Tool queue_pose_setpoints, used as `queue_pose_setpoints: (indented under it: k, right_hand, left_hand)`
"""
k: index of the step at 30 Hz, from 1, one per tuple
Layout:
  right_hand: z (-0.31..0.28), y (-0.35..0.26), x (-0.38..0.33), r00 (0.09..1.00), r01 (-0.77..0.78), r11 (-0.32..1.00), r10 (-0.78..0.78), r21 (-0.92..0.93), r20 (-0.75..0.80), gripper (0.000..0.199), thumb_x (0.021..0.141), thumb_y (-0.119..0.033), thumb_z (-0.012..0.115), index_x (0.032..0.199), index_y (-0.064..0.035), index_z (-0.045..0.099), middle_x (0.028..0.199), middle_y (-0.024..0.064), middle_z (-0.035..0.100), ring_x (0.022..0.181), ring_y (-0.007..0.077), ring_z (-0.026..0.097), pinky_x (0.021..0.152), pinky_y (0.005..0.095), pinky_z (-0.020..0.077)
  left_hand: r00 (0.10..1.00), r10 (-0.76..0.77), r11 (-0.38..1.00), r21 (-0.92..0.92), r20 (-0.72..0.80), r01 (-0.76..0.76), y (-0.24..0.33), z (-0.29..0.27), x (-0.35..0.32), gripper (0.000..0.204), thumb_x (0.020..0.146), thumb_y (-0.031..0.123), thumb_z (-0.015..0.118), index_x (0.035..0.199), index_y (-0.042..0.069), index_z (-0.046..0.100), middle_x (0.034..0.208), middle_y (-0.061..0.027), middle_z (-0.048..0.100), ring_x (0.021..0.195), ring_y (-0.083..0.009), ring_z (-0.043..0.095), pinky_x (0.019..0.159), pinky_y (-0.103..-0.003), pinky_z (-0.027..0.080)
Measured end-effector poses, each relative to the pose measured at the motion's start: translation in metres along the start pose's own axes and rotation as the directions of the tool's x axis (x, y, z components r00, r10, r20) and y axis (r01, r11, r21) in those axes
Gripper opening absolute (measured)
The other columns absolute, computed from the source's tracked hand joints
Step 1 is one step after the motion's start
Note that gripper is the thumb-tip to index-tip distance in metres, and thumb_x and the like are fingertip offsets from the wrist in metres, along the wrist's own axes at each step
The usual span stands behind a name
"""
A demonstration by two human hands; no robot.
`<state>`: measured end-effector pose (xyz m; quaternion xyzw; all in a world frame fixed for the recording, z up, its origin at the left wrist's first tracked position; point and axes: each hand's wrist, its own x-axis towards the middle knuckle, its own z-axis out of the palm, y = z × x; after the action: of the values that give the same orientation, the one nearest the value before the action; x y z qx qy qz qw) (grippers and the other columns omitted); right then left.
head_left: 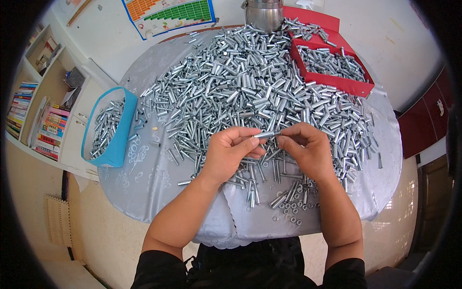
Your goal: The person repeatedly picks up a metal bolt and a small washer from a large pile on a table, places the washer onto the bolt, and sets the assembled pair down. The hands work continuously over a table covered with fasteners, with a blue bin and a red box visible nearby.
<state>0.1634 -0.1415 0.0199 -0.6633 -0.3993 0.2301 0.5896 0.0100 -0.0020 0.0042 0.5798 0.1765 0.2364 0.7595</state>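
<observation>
Over the near edge of the heap, both hands meet at one shiny metal expansion bolt [266, 135], held almost level. My left hand [227, 150] pinches its left end between thumb and fingers. At the other end, the thumb and forefinger of my right hand [310, 148] are closed on the bolt's darker tip. Below the hands, loose nuts and washers [293, 207] lie beside several long bolts [253, 185]. A large pile of silvery metal sleeves and bolts [231, 82] spreads behind and around both hands.
A silver-grey cloth covers the round table [159, 192]. At the left stands a blue box [122, 132] holding metal parts. An open red box [337, 84] with more parts sits at the back right, near a steel canister [264, 17]. Bookshelves [43, 101] stand beyond the left side.
</observation>
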Motion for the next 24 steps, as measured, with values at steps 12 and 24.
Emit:
queue_pose_setpoints:
  k: [12,24]
  right_hand:
    - [-0.003,-0.001,0.005,0.986,-0.146,0.958,0.120,0.245,0.119,0.014,0.089,-0.007,0.066,0.097,0.0035,0.063,0.081,0.0068,0.068,0.073,0.0116,0.065,0.063,0.0235,0.0497]
    - [-0.024,-0.004,0.002,0.936,0.024,0.987,0.033,-0.157,0.350,0.013,0.084,-0.012,0.069,0.089,-0.0004,0.067,0.079,0.0068,0.067,0.068,0.0161,0.063,0.064,0.0290,0.0497]
  left_hand:
    - [0.997,-0.038,0.999,-0.034,0.064,0.040,0.001,0.000,-0.002,0.023,0.092,0.004,0.060,0.113,-0.004,0.061,0.098,-0.0168,0.069,0.079,-0.0211,0.070,0.070,-0.032,0.060]
    - [0.998,-0.040,0.981,-0.190,-0.051,0.030,-0.001,-0.006,0.004,0.023,0.093,0.006,0.057,0.115,-0.003,0.060,0.100,-0.0177,0.069,0.077,-0.0196,0.070,0.070,-0.032,0.060]
